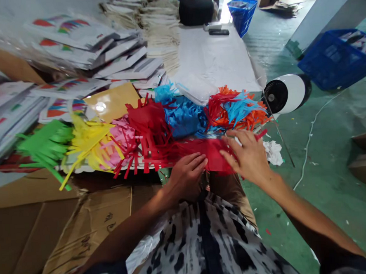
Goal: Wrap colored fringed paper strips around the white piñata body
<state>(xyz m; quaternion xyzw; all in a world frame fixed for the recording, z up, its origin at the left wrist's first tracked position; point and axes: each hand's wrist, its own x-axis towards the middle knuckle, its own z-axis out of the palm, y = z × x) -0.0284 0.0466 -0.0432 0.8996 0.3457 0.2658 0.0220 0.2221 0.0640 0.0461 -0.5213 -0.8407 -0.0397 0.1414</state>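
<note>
A strip of red fringed tissue paper lies along the front edge of the table, its cut fringe toward the left. My left hand rests on the strip's near edge with fingers stretched out. Over its right end is my right hand, fingers apart and slightly blurred; a small whitish bit shows among them, too unclear to name. Behind the strip lie fringed paper bunches: red, blue and orange. Pink, yellow and green bunches sit further left.
Stacks of printed white packs cover the table's left side. A clear plastic box sits behind the blue bunch. Cardboard is at lower left. A white-and-black fan, a cable and blue baskets are on the right.
</note>
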